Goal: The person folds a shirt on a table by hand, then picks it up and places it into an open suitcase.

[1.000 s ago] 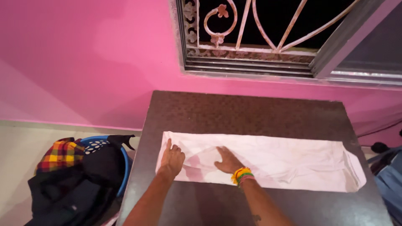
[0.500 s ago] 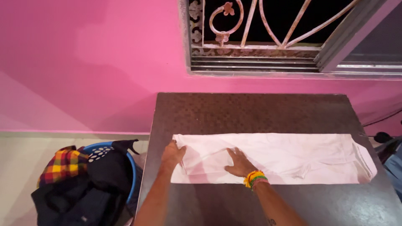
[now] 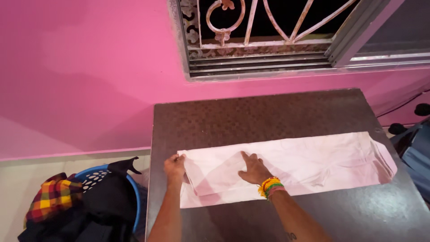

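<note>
We are working at a dark brown worktop (image 3: 268,112) that is standing against a pink wall (image 3: 89,67), with a long white cloth (image 3: 313,161) lying flat across it from left to right. Our left hand (image 3: 174,166) is curling around the left end of the cloth, fingers closed on its edge, and that end is lifting a little off the worktop and starting to fold over toward the right. Our right hand (image 3: 253,169) is lying open on the cloth just to the right of the left hand, palm down and fingers spread, pressing the fabric flat; it is gripping nothing. Coloured bracelets (image 3: 268,186) are sitting on the right wrist. The two hands are near each other but apart, with a raised flap of cloth between them.

The cloth is taking up the middle band of the worktop, its right end reaching close to the right edge, where a small folded corner is showing. The far part of the worktop is showing bare, patterned surface.

On the floor to the left of the worktop, a blue basket (image 3: 132,197) is holding dark clothes (image 3: 96,210) and a checked red and yellow garment (image 3: 51,199). Beyond the worktop, a window with a curled metal grille (image 3: 251,22) is set in the wall. At the far right, something blue (image 3: 419,152) is showing partly in view.
</note>
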